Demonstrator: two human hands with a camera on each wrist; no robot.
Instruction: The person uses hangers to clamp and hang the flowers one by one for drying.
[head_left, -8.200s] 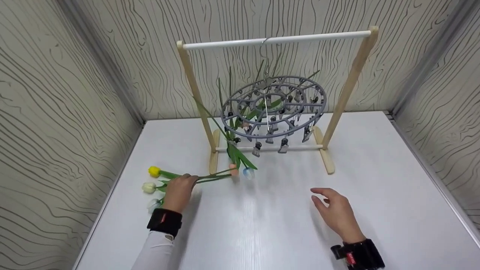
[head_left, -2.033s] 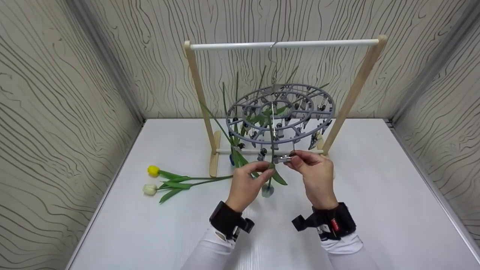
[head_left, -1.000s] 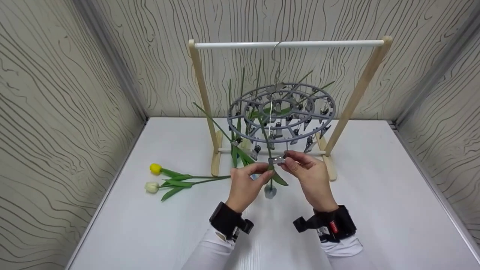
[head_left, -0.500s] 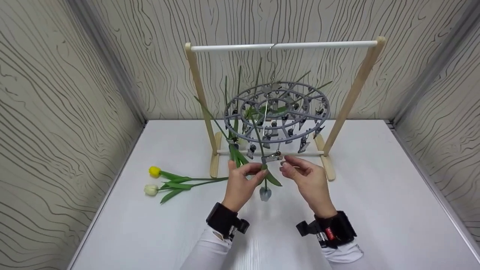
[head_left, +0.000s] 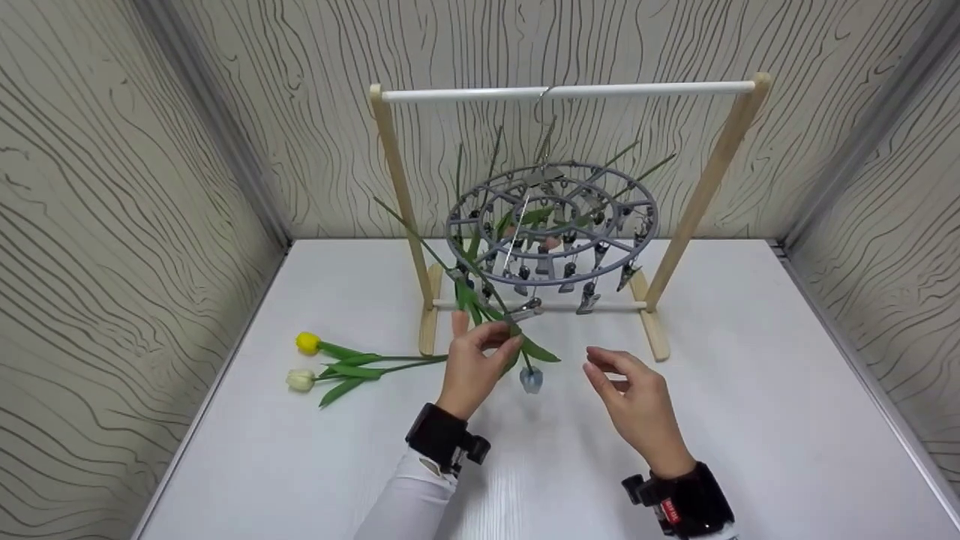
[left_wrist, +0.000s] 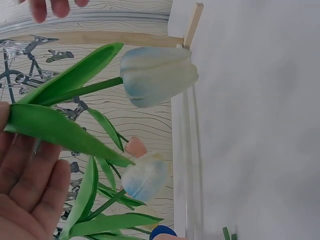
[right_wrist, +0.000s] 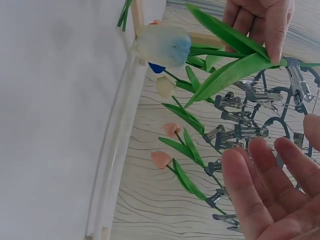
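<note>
My left hand [head_left: 474, 371] pinches the stem of a pale blue artificial tulip [head_left: 531, 379] just above its leaves, and the bloom hangs downward. A metal clip [right_wrist: 298, 84] grips that stem beside my fingertips in the right wrist view. The clip belongs to a round grey clip hanger [head_left: 555, 282], tilted under a rack. My right hand [head_left: 637, 405] is apart from it, to the right, with its fingers relaxed and holding nothing. Other tulips hang head-down from the hanger, among them a pink one [right_wrist: 161, 159] and a cream one [right_wrist: 165, 87].
A yellow tulip [head_left: 307, 343] and a white tulip [head_left: 300, 379] lie on the white table [head_left: 750, 375] at the left. The hanger hooks over the white top bar [head_left: 465, 94] of a wooden-legged rack [head_left: 711, 172]. Patterned walls enclose the table at the back and sides.
The pale blue tulip came from the table to the hanger. My right hand let go of the clip, now on the stem, and drew back right and down. The hanger has swung slightly.
</note>
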